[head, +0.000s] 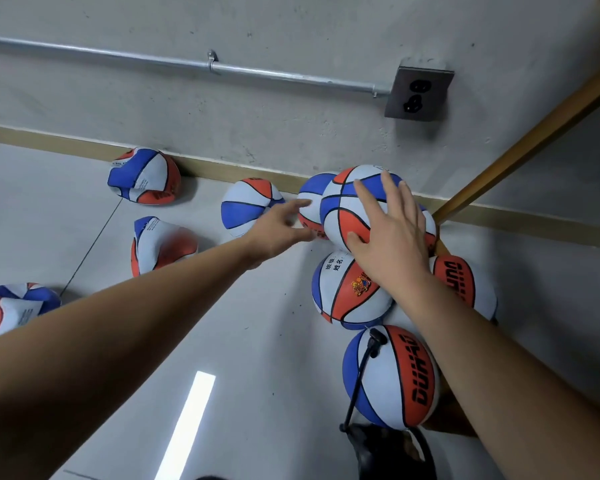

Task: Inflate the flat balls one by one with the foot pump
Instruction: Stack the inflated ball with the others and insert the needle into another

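Far right by the skirting board (205,168), right hand (388,251) splayed flat on inflated ball (347,206) perched atop neighbouring balls (347,289), left hand (281,225) open, holding nothing; flat balls (144,176) lying left; likely roll-off once released.

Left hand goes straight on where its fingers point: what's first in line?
Likely the round ball against the baseboard, half hidden behind the top ball under the right hand. Fingertips of the left hand overlap it; depth unclear.
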A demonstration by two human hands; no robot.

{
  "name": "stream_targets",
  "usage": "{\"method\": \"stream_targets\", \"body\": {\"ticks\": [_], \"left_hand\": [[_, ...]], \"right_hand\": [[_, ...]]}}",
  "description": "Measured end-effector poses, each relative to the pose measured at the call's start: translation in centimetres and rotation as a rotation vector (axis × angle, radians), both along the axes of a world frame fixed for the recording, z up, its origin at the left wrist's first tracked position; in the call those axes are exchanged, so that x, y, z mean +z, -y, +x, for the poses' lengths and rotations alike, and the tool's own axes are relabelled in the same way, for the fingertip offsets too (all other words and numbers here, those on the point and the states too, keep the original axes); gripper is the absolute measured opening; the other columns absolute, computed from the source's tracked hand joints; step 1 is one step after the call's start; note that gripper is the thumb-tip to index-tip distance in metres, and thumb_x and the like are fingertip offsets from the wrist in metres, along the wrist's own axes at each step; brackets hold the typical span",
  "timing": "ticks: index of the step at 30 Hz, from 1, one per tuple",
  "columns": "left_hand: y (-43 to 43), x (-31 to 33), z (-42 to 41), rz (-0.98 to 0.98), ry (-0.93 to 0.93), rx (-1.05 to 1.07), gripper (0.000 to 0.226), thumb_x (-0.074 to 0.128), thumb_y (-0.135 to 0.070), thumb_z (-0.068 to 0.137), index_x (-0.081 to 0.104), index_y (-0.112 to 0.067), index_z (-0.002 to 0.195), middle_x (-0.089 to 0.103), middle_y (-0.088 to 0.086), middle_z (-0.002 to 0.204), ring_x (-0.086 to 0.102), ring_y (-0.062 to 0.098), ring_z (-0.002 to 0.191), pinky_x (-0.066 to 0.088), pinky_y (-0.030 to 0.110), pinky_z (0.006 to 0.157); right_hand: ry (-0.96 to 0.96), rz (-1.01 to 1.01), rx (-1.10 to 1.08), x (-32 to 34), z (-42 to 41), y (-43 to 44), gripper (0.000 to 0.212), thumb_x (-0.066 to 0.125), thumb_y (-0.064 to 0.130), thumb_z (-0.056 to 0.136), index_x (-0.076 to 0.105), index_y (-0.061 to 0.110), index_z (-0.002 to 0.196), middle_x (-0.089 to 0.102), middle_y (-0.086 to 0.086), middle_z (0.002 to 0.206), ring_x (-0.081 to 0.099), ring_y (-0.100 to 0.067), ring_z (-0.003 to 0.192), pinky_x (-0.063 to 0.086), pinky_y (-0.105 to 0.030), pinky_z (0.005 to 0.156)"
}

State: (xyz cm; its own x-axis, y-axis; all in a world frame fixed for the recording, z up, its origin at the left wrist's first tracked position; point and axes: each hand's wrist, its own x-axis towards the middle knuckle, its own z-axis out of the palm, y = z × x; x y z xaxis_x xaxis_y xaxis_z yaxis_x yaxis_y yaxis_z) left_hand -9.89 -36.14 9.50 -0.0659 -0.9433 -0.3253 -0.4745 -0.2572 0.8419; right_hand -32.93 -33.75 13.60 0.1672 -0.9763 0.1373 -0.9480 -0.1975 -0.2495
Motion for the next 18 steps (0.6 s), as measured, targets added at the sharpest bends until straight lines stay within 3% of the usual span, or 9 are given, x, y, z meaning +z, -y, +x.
{"method": "stream_targets", "body": {"ticks": [2, 5, 7, 9, 11, 15, 18], "left_hand": [[1.0, -1.3, 1.7, -0.117, 0.219, 0.071, 0.078, 0.085, -0.034, 0.081, 0.051, -0.038, 0.152, 0.05, -0.005, 0.143, 0.056, 0.017, 0.123, 0.057, 0.035, 0.094], [2.4, -3.3, 4.0, -0.193, 0.406, 0.131, 0.081, 0.081, -0.027, 0.079, 0.046, -0.038, 0.152, 0.043, -0.001, 0.15, 0.051, 0.021, 0.125, 0.051, 0.03, 0.079], [3.2, -4.4, 5.5, -0.152, 0.505, 0.11, 0.091, 0.081, -0.025, 0.078, 0.038, -0.039, 0.156, 0.033, 0.0, 0.164, 0.038, 0.025, 0.14, 0.05, 0.035, 0.088], [3.6, -5.2, 6.7, -0.082, 0.602, 0.042, 0.103, 0.085, -0.031, 0.076, 0.029, -0.041, 0.162, 0.017, 0.0, 0.173, 0.019, 0.03, 0.156, 0.048, 0.048, 0.106], [3.6, -6.0, 7.7, -0.062, 0.705, -0.045, 0.11, 0.087, -0.038, 0.074, 0.022, -0.044, 0.163, 0.01, -0.005, 0.174, 0.012, 0.029, 0.16, 0.046, 0.057, 0.111], [2.2, -6.6, 8.1, -0.183, 0.849, -0.004, 0.095, 0.086, -0.05, 0.073, 0.035, -0.039, 0.153, 0.033, 0.002, 0.155, 0.037, 0.035, 0.139, 0.052, 0.054, 0.1], [1.0, -6.1, 8.4, -0.313, 0.772, 0.175, 0.084, 0.084, -0.056, 0.074, 0.044, -0.031, 0.144, 0.043, 0.005, 0.139, 0.044, 0.033, 0.127, 0.051, 0.054, 0.097]], "right_hand": [[0.02, -0.026, 0.001, -0.3, 0.1, -0.1, 0.088, 0.072, 0.041, 0.093, 0.025, 0.04, 0.168, 0.006, -0.003, 0.179, 0.009, -0.037, 0.164, 0.028, -0.059, 0.126], [0.057, -0.04, -0.006, -0.8, 0.1, -0.2, 0.087, 0.072, 0.041, 0.093, 0.026, 0.041, 0.168, 0.008, -0.002, 0.179, 0.009, -0.036, 0.164, 0.031, -0.059, 0.125], [0.079, -0.05, -0.012, -1.0, 0.2, -0.2, 0.087, 0.072, 0.041, 0.093, 0.027, 0.04, 0.167, 0.009, -0.003, 0.179, 0.009, -0.036, 0.164, 0.032, -0.059, 0.125], [0.095, -0.061, -0.012, -1.2, 0.3, -0.1, 0.086, 0.073, 0.04, 0.093, 0.028, 0.039, 0.167, 0.01, -0.003, 0.179, 0.01, -0.036, 0.164, 0.032, -0.059, 0.125], [0.106, -0.062, -0.018, -1.4, 0.4, -0.1, 0.086, 0.072, 0.04, 0.093, 0.029, 0.039, 0.167, 0.01, -0.003, 0.179, 0.011, -0.036, 0.164, 0.032, -0.058, 0.125], [0.096, -0.051, -0.029, -1.4, 0.6, -0.2, 0.086, 0.072, 0.042, 0.093, 0.027, 0.038, 0.167, 0.01, -0.003, 0.179, 0.01, -0.035, 0.164, 0.032, -0.059, 0.125], [0.079, -0.065, -0.033, -1.2, 0.7, -0.1, 0.087, 0.073, 0.04, 0.093, 0.028, 0.037, 0.167, 0.011, -0.006, 0.178, 0.011, -0.037, 0.163, 0.027, -0.06, 0.127]]}}
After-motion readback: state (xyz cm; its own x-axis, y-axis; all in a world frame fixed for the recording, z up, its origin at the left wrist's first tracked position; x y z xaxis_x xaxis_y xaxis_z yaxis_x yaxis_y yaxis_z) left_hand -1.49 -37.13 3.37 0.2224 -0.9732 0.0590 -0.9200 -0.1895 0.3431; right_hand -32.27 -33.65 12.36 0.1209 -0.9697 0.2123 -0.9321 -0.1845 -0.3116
